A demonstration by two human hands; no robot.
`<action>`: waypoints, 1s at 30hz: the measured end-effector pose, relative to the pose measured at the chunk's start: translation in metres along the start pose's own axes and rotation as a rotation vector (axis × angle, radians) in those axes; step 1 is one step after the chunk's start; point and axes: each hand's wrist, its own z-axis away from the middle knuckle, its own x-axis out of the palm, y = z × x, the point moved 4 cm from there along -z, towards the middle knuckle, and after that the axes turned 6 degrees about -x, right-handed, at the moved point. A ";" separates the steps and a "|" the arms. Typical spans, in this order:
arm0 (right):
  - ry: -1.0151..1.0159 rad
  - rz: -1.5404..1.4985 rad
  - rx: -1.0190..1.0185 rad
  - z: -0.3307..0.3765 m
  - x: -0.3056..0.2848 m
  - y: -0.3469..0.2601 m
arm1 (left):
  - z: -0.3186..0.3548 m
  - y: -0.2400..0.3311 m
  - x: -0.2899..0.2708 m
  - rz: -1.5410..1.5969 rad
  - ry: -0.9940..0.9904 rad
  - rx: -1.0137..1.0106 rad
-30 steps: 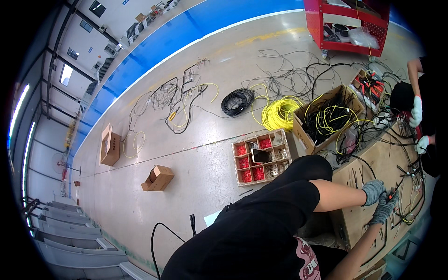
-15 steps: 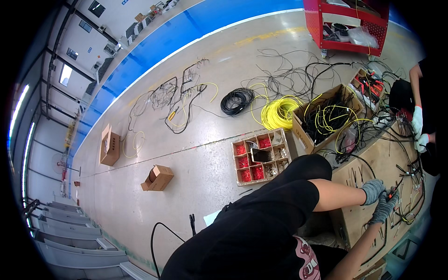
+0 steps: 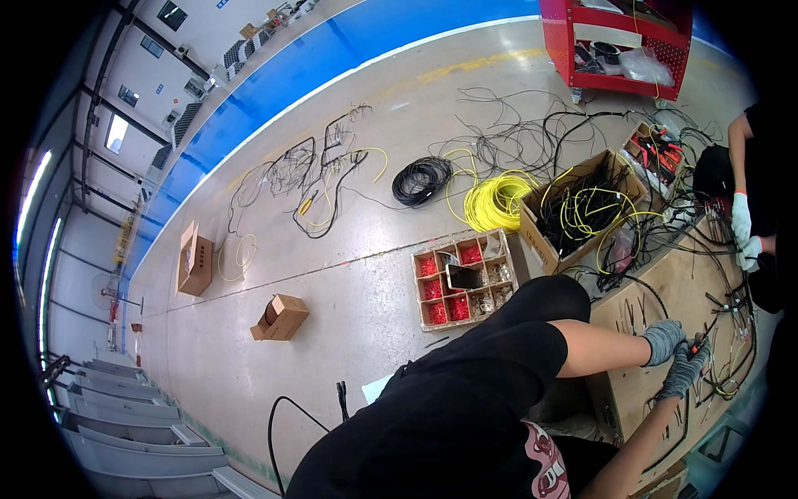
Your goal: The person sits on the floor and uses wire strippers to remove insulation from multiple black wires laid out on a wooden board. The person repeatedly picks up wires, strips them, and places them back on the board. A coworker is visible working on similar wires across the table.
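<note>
Both my hands wear grey gloves and meet close together over the wooden board (image 3: 619, 320) at the right. My left hand (image 3: 665, 341) has its fingers curled at the board's surface; what lies inside them is hidden. Just beside and below it, my right hand (image 3: 685, 374) is closed round a small orange-and-black tool (image 3: 698, 341), whose exact kind is too small to make out. Black cables (image 3: 731, 308) with several thin loose ends lie spread on the board beyond my fingers, and a dark cable passes under my hands.
Across the board, another person's white-gloved hands (image 3: 742, 220) handle cables. A carton of black cables (image 3: 540, 237), a yellow cable coil (image 3: 490, 204), a black coil (image 3: 421, 181) and a divided parts box (image 3: 416, 287) stand on the floor. Behind is a red cart (image 3: 559, 41).
My hands stay almost in place with only a very slight shift. The other person's white-gloved hands have moved a little.
</note>
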 end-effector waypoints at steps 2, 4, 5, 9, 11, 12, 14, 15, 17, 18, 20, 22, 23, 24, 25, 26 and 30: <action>-0.013 -0.027 0.004 -0.001 0.002 0.007 | -0.001 -0.003 0.002 -0.012 0.004 -0.012; 0.001 -0.074 0.015 -0.002 0.003 0.011 | -0.002 -0.005 0.005 -0.017 0.007 -0.017; -0.001 -0.074 0.014 -0.001 0.003 0.011 | -0.002 -0.006 0.005 -0.016 0.009 -0.018; 0.012 -0.072 0.023 0.001 0.004 0.002 | -0.003 -0.005 0.007 -0.018 0.033 0.005; 0.011 -0.064 0.036 0.001 0.003 0.002 | -0.001 -0.002 0.003 0.006 0.025 -0.008; 0.003 -0.056 0.043 0.000 0.002 0.001 | -0.001 -0.001 0.001 0.018 0.021 -0.014; -0.003 -0.054 0.037 0.000 0.001 0.006 | -0.001 -0.001 0.002 0.008 0.027 -0.010; 0.001 -0.056 0.026 0.000 0.000 0.008 | -0.002 -0.001 0.002 0.003 0.030 -0.007; -0.006 -0.071 0.021 0.001 0.005 0.003 | -0.003 -0.006 0.007 -0.004 0.045 -0.010; -0.011 -0.080 0.026 0.003 0.007 0.001 | -0.004 -0.009 0.009 -0.007 0.052 -0.012; -0.006 -0.065 0.027 0.002 0.002 0.002 | -0.003 -0.005 0.008 0.006 0.036 -0.010; -0.019 -0.031 0.018 0.001 0.001 0.004 | -0.003 -0.005 0.007 0.008 0.020 -0.019; -0.038 -0.038 0.040 0.000 0.002 0.007 | -0.003 -0.005 0.006 0.004 0.012 -0.029; -0.056 -0.046 0.061 -0.001 0.003 0.011 | -0.003 -0.007 0.005 0.001 0.003 -0.040; -0.066 -0.049 0.083 -0.001 0.002 0.009 | -0.003 -0.005 0.003 0.018 0.003 -0.037; -0.038 -0.064 0.075 0.000 0.001 0.006 | -0.002 -0.004 0.001 0.035 0.002 -0.034; -0.003 -0.130 0.052 0.000 -0.002 0.012 | 0.003 -0.003 -0.008 0.132 0.048 -0.012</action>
